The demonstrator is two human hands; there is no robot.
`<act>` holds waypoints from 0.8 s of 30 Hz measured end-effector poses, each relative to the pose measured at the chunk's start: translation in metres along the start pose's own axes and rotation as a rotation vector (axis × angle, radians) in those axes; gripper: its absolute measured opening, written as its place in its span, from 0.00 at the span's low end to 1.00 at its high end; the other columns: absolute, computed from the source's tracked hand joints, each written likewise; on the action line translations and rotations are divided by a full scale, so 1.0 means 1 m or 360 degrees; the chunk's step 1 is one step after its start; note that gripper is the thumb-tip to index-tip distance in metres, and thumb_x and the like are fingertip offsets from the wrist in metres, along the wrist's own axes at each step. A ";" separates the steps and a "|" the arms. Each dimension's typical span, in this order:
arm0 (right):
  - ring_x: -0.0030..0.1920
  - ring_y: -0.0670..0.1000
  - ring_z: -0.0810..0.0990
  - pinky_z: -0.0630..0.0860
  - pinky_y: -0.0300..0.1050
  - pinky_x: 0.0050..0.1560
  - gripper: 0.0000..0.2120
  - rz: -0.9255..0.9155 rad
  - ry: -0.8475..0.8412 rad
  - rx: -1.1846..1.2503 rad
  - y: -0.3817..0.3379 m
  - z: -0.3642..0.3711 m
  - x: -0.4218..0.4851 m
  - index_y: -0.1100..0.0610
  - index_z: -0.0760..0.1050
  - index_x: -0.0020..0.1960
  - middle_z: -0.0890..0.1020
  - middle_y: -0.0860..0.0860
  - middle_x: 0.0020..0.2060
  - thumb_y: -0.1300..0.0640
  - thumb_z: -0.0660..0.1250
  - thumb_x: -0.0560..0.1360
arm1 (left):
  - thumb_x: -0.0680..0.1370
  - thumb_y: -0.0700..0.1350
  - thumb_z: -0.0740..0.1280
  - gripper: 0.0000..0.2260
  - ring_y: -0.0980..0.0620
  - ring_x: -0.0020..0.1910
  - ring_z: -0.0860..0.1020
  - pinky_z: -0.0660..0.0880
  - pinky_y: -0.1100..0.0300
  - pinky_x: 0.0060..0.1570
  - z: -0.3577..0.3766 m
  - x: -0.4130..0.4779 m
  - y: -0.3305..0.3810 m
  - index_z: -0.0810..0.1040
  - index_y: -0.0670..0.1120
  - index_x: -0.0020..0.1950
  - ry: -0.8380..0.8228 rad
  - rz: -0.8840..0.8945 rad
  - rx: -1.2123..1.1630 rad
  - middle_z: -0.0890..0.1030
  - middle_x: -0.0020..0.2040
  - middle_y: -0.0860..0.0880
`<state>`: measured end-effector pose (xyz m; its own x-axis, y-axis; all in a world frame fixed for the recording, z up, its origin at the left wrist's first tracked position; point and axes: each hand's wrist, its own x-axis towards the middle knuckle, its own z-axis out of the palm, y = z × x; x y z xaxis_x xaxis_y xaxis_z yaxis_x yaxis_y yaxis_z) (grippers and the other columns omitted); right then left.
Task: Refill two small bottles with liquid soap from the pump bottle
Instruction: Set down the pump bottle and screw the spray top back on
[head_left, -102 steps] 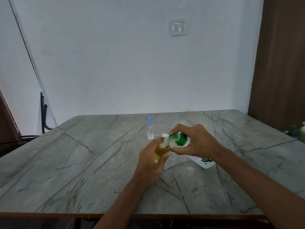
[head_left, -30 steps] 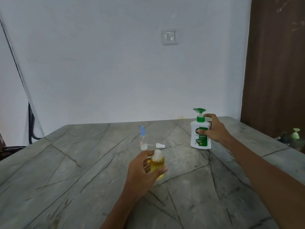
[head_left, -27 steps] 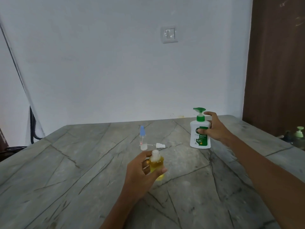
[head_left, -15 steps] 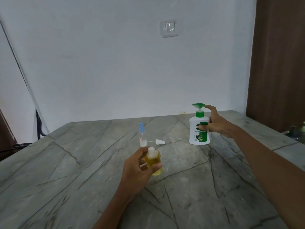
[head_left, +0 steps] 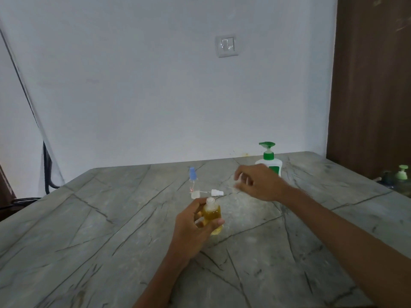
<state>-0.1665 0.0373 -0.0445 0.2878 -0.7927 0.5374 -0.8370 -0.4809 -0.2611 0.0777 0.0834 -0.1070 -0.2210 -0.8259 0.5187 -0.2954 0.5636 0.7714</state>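
**Yellow soap is in; the spray top comes next**

Yellow liquid fills most of the small bottle [head_left: 212, 215], which the left hand [head_left: 193, 228] grips above the grey stone desk [head_left: 89, 241]. Its fingers wrap round the back and the thumb is pressed across the front. The bottle is upright and its neck is uncapped.

Just beyond it a white spray top [head_left: 216, 192] lies on its side on the desk, with its thin tube pointing left toward a clear cap [head_left: 195, 195]. The second small bottle [head_left: 192, 181], slim with a blue cap, stands upright right behind that cap. How much it holds is too small to read.

The right hand [head_left: 260, 185] hovers to the right of the spray top, above the desk. Its fingers are apart and loosely curved. It seems to hold nothing, though motion blur softens the fingertips. Behind it the white pump bottle [head_left: 269, 164] with a green pump stands on the desk near the far edge, and nobody is touching it.

I judge the step to be closing the filled bottle.

- Keep the left hand's grip firm but light, since squeezing a full bottle with an open neck would push soap over the rim.
- Keep the bottle upright.
- Take the spray top by its collar rather than by the tube.
- Guide the tube straight down the neck, then turn the collar until it seats.
- Move low and slowly past the slim bottle, which would tip easily.

On the white wall beyond, a switch [head_left: 226, 45] sits high up.
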 end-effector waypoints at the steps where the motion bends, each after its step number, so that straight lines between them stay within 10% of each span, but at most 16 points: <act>1: 0.36 0.39 0.78 0.75 0.34 0.40 0.10 -0.0014 -0.0132 -0.0022 -0.001 0.013 0.008 0.51 0.77 0.53 0.80 0.42 0.39 0.48 0.70 0.75 | 0.65 0.57 0.74 0.24 0.58 0.52 0.80 0.80 0.59 0.50 0.000 0.000 0.000 0.75 0.54 0.58 0.0000 0.0012 -0.0001 0.81 0.52 0.55; 9: 0.69 0.56 0.68 0.70 0.54 0.65 0.30 0.0248 -0.0449 -0.0227 0.001 0.092 0.049 0.50 0.60 0.75 0.68 0.54 0.70 0.46 0.67 0.77 | 0.65 0.54 0.76 0.21 0.63 0.53 0.78 0.76 0.69 0.47 0.000 0.000 -0.001 0.73 0.61 0.55 0.0038 0.0038 -0.0049 0.80 0.52 0.61; 24: 0.49 0.52 0.79 0.74 0.44 0.50 0.09 0.0265 0.0006 0.0051 0.003 0.073 0.025 0.54 0.78 0.57 0.82 0.54 0.49 0.57 0.66 0.78 | 0.61 0.54 0.80 0.24 0.68 0.49 0.78 0.74 0.73 0.44 -0.003 0.001 -0.001 0.73 0.62 0.52 0.0061 -0.0025 -0.0012 0.80 0.49 0.61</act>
<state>-0.1281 -0.0110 -0.0906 0.1448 -0.8610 0.4875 -0.8576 -0.3549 -0.3722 0.0803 0.0818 -0.1062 -0.1806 -0.8346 0.5204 -0.2914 0.5508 0.7821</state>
